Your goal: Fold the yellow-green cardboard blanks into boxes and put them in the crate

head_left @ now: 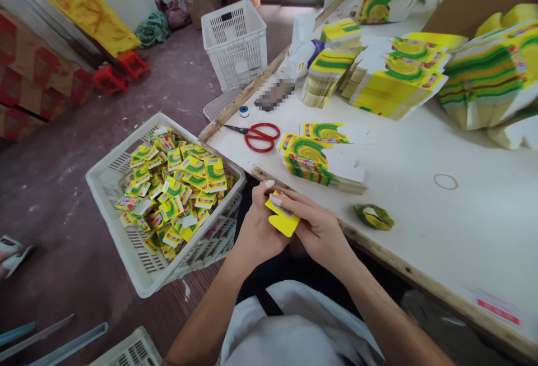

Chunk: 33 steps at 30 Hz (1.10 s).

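Between my two hands, just off the table's near edge, is a small yellow printed carton [286, 221] with a rounded flap standing out. My left hand [261, 231] is closed round its left side, and my right hand [317, 226] grips it from the right with the fingers across the top. My fingers hide much of the carton. Just beyond my hands lies a stack of flat yellow-and-green cartons [306, 158]. To the left, a white plastic crate [147, 282] holds many small yellow cartons [172, 189] in a loose heap.
Red-handled scissors [261, 137] lie on the white table [412, 175] near a small tape roll [244, 111]. Farther back stand stacks of flat cartons [378, 94]. A crumpled green wrapper [374, 216] and a rubber band [445, 181] are on the right. Another white crate [239, 46] stands on the floor.
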### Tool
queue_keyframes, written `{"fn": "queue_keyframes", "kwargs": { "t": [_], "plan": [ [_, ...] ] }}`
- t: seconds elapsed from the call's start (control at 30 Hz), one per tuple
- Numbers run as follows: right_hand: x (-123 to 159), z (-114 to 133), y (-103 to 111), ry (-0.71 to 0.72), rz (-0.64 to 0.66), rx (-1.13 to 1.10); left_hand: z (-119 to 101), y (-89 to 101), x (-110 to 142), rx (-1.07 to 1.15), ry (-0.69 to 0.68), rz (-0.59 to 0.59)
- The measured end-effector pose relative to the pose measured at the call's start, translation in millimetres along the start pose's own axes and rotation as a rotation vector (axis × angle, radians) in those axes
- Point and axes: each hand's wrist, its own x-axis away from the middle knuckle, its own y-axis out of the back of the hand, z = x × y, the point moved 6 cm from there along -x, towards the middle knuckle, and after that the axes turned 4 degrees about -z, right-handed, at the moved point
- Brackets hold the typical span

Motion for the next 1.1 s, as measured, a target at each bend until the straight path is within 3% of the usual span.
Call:
{"fn": "queue_keyframes", "kwargs": {
  "t": [0.13, 0.37, 0.6, 0.73, 0.93, 1.0, 1.1],
  "plan": [
    [-4.1, -4.0, 15.9, 0.015, -0.149, 0.038, 3.9, 6.9, 6.5, -0.307, -0.044, 0.012],
    [-4.0, -8.9, 10.1, 0.100, 0.137, 0.236, -0.3, 22.3, 3.0, -0.352, -0.112, 0.062],
    [-12.7, -12.5, 19.1, 0.117, 0.299, 0.274, -8.3, 29.6, -9.1, -0.409, -0.119, 0.220],
    [-11.1, -12.9, 13.1, 0.091, 0.223, 0.248, -9.5, 30.7, -12.0, -0.429, -0.084, 0.182],
    [-3.3, -22.5, 0.7, -0.045, 0.097, -0.034, -0.8, 16.7, 1.0, -0.358, -0.017, 0.166],
    [-2.9, -23.3, -2.8, -0.053, 0.064, -0.001, 4.6, 16.9, 4.0, -0.328, 0.023, 0.135],
    [-9.0, -20.6, 2.1, -0.043, -0.010, 0.095, 16.6, 39.4, -0.1, -0.106, 0.138, -0.058]
  ]
}}
